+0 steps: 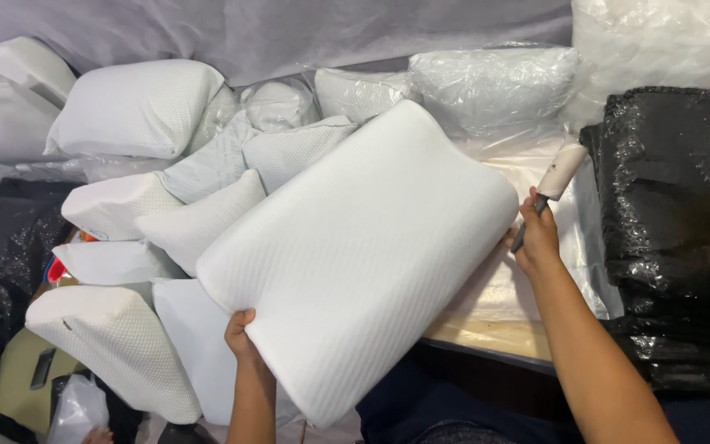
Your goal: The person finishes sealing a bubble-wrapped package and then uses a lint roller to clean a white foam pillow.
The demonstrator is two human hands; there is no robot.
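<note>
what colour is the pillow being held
White, with a fine ribbed knit pattern; the pillow shows best in the head view.

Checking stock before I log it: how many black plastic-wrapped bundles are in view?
2. One black plastic-wrapped stack sits at the right, beyond the right hand; another black bundle lies at the far left beside the white pillows. More may be hidden underneath.

Pillow (363, 255) between both hands, pillow pile (141, 214) left, wrapped stack (671, 230) right.
</note>
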